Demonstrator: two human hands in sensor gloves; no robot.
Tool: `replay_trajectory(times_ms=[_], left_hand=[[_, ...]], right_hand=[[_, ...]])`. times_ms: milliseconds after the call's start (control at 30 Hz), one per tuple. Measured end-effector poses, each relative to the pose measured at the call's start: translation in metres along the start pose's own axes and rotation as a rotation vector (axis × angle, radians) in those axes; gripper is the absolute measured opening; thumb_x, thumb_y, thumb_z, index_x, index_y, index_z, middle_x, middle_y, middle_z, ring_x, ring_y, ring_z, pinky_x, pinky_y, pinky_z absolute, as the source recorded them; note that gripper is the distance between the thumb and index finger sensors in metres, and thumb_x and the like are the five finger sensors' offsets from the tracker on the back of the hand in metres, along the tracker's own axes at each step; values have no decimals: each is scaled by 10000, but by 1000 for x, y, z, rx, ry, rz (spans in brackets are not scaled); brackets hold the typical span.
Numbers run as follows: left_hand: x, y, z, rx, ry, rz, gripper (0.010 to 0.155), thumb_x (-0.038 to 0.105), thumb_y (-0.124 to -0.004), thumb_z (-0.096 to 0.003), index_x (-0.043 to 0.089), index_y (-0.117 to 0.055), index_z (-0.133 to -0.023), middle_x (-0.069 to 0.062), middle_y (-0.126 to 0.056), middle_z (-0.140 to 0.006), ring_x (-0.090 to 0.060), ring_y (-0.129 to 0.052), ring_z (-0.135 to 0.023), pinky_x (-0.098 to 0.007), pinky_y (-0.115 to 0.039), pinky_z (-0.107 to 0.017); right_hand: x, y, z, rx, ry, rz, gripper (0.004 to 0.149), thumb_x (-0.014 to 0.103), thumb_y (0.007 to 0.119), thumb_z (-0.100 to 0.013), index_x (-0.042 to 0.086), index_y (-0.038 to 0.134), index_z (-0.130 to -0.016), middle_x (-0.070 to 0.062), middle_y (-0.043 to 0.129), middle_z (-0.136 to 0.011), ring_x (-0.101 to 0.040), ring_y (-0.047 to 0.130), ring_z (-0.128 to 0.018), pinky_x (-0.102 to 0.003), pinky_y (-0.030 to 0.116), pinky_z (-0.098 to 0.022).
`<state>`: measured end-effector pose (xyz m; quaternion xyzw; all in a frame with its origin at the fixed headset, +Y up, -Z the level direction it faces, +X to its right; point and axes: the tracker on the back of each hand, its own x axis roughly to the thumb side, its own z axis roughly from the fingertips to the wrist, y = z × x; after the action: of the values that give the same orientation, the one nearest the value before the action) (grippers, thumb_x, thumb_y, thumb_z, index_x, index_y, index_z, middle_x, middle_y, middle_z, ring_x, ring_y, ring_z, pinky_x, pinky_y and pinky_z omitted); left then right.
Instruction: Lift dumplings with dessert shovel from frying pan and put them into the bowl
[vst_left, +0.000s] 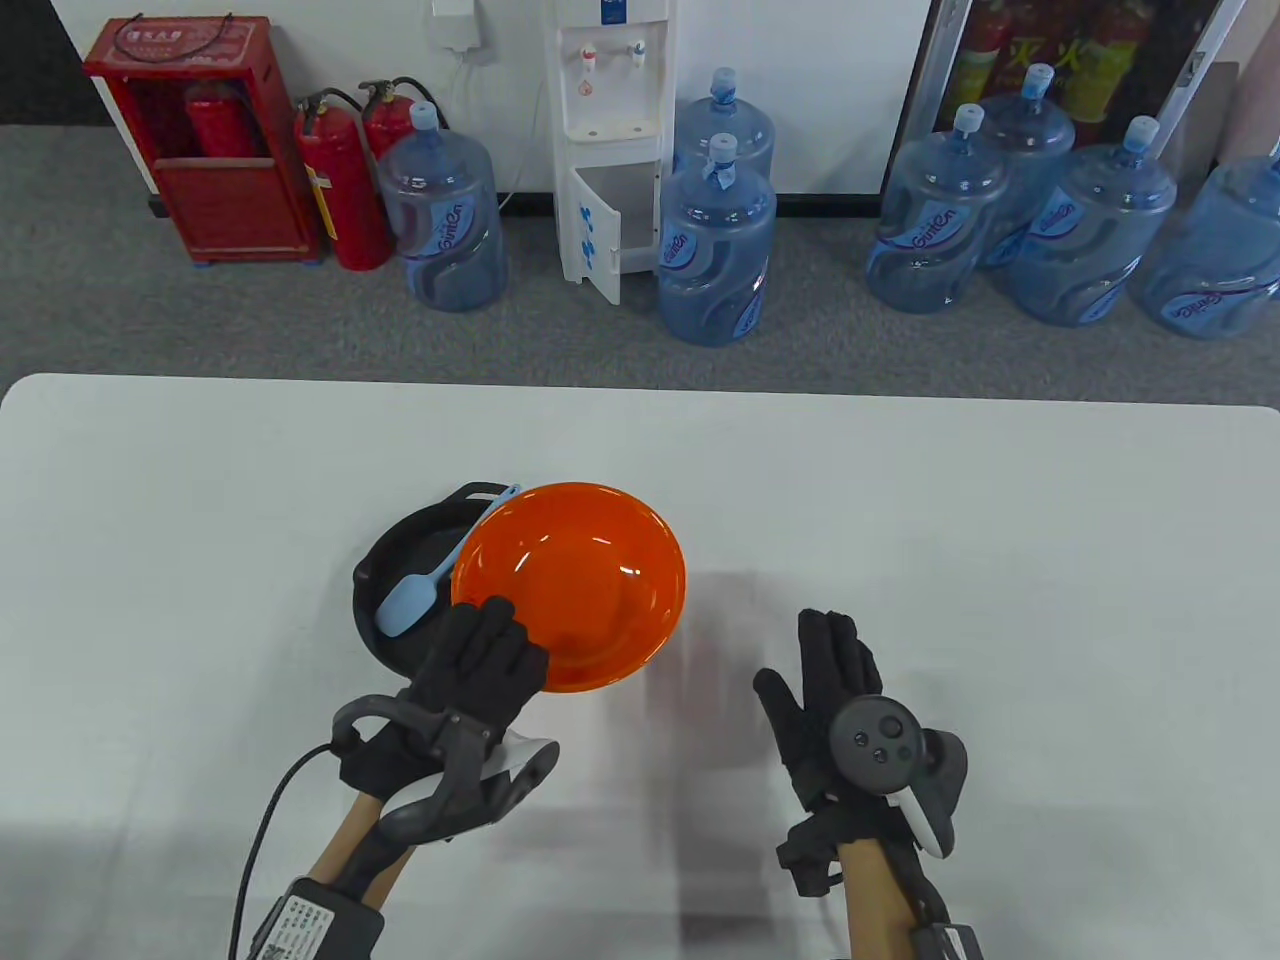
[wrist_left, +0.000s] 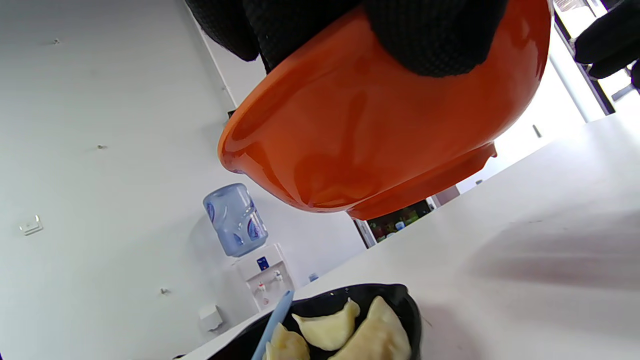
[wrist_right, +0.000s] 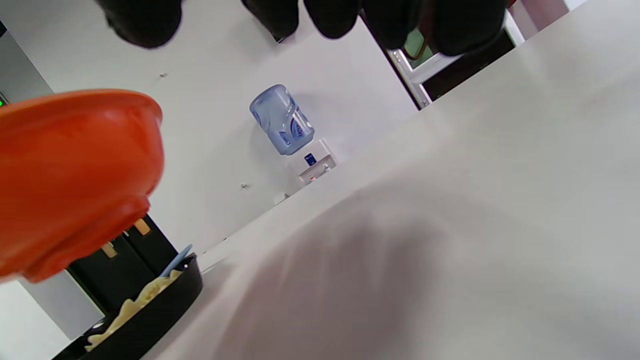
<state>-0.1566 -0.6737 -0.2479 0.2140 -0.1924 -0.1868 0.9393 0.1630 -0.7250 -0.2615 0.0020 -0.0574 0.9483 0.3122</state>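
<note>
My left hand (vst_left: 487, 645) grips the near rim of an orange bowl (vst_left: 575, 585) and holds it in the air above the black frying pan (vst_left: 395, 560). From below, the bowl (wrist_left: 380, 130) hangs clear of the table with gloved fingers (wrist_left: 430, 40) curled over its rim. Pale dumplings (wrist_left: 345, 332) lie in the pan (wrist_left: 400, 300). A light blue dessert shovel (vst_left: 410, 600) rests in the pan, its handle leaning on the far rim. My right hand (vst_left: 825, 675) hovers open to the right of the bowl, holding nothing. The bowl (wrist_right: 70, 175) and pan (wrist_right: 160, 310) also show in the right wrist view.
The white table (vst_left: 1000, 520) spreads wide to the right and far side of the pan. Beyond its far edge stand several blue water jugs (vst_left: 715, 240), a white dispenser (vst_left: 610, 130) and red fire extinguishers (vst_left: 340, 190) on the grey floor.
</note>
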Motion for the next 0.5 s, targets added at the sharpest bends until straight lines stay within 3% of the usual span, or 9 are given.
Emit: replay_trajectory(times_ms=[300, 500], left_hand=[[12, -8, 20, 30, -46, 3, 406, 418, -742, -454, 417, -832, -850, 183, -910, -938, -105, -822, -1044, -346, -637, -799], [21, -6, 24, 56, -75, 14, 405, 419, -740, -456, 416, -829, -850, 182, -906, -938, -107, -815, -1046, -346, -636, -800]], right_hand=[[14, 13, -1, 77, -43, -125, 822, 621, 537, -660, 38, 404, -1225, -290, 455, -1227, -527, 661, -1039, -559, 706, -729], [25, 24, 0, 115, -63, -192, 837, 620, 540, -661, -6, 427, -1206, -318, 522, -1190, -503, 731, -1007, -525, 744, -726]])
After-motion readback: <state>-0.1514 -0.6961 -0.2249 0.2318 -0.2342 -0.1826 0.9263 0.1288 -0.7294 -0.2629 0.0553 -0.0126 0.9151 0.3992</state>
